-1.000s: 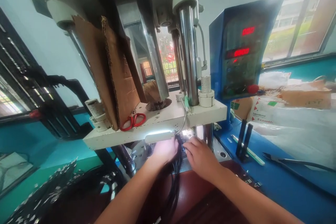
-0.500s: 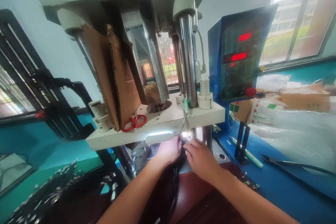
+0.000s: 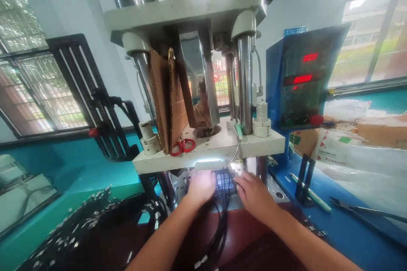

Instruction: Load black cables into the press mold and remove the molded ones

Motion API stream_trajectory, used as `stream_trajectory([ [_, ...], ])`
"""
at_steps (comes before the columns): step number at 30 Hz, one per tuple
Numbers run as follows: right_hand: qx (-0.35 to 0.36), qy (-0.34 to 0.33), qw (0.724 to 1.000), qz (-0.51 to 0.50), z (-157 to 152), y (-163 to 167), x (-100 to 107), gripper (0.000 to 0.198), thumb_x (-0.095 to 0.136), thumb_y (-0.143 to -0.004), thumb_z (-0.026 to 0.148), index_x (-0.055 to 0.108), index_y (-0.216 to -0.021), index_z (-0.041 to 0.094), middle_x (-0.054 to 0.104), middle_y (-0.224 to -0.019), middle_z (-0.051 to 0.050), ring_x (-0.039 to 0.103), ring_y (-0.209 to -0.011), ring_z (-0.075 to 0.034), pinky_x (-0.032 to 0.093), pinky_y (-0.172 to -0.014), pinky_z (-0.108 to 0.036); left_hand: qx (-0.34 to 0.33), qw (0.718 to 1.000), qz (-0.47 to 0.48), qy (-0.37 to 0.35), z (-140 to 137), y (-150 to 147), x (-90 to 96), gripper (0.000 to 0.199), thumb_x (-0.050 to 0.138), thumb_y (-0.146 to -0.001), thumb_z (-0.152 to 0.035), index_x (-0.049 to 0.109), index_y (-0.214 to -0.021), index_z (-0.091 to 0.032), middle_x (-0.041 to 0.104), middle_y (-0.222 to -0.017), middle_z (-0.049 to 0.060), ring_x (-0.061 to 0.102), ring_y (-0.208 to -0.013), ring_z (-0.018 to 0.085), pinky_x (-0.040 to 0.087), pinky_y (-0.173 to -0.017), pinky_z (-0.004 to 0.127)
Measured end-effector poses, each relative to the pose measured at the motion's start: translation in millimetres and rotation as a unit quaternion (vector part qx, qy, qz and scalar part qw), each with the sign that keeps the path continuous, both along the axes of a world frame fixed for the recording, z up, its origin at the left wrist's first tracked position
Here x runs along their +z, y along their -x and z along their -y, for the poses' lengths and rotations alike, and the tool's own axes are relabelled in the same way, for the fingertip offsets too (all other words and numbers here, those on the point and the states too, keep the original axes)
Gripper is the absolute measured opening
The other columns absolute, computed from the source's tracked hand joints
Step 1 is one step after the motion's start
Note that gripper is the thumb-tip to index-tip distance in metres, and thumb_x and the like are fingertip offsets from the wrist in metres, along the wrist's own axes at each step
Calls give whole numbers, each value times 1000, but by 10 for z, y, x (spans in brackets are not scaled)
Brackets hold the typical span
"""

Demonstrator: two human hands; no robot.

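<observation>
Several black cables (image 3: pixel 221 216) run from the metal mould block (image 3: pixel 224 179) under the press plate down toward me, with metal ends at their lower tips. My left hand (image 3: pixel 201 187) lies over the block, left of the cables, its fingers washed out by light. On the cables' other side, my right hand (image 3: pixel 254 190) is at the block's right edge, with thumb and forefinger closed together around something small and dark. A lit lamp (image 3: pixel 210 164) sits on the plate edge just above the hands.
The press's upper plate (image 3: pixel 208 152) carries red-handled scissors (image 3: pixel 183 147) and cardboard (image 3: pixel 165 106). A blue control box (image 3: pixel 305 80) stands right. Pliers (image 3: pixel 346 206) and a pale-green-handled tool (image 3: pixel 318 199) lie on the blue table. A heap of black cables (image 3: pixel 104 220) is at left.
My hands have moved apart, so the cables and the block between them now show. The camera view has turned left and up, shifting the press rightward and down in the picture.
</observation>
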State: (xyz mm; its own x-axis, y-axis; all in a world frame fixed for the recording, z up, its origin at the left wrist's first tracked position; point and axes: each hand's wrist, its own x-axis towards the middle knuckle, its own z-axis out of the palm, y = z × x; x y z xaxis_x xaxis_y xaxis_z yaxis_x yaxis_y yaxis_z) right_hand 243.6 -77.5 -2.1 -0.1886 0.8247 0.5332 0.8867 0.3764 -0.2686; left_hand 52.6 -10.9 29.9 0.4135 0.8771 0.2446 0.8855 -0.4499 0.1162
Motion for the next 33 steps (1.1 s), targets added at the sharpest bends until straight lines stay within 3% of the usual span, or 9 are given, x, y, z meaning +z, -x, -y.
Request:
stream_trajectory([
  [4,1,6,1000,-2,-26,-2,-15,23,44,-91,14,64,-102,19,58,-95,-7,53,-93,-23,41,-87,-36,-9,1000,4,4,-32,197,-52,34,34,-95,-29,56,-117,-16,62,-120,11,53,-116,23,35,-103,37],
  [10,8,14,1000,-4,-73,16,-42,25,43,-91,14,63,-106,19,58,-97,-7,53,-91,-23,41,-85,-36,-13,1000,8,25,-161,218,-111,33,39,-97,-37,58,-112,-15,63,-114,9,59,-106,21,43,-96,44],
  [20,4,-4,1000,-1,11,15,-9,24,44,-90,12,63,-104,19,58,-96,-7,53,-92,-22,41,-85,-36,-13,999,16,27,-72,162,-43,36,35,-97,-38,57,-115,-16,62,-118,12,57,-111,22,41,-98,41],
  [27,13,-9,1000,-9,-53,14,2,24,43,-91,13,63,-104,19,58,-96,-8,54,-93,-23,43,-87,-37,8,999,5,39,-127,37,-57,39,38,-96,-43,59,-112,-14,64,-112,11,59,-106,22,41,-97,46],
  [33,26,-26,999,-12,-25,-16,-4,26,40,-93,14,60,-109,17,60,-100,-8,56,-95,-22,45,-89,-36,-9,999,40,20,6,176,42,37,37,-96,-39,55,-119,-16,60,-123,11,54,-116,22,37,-102,42],
])
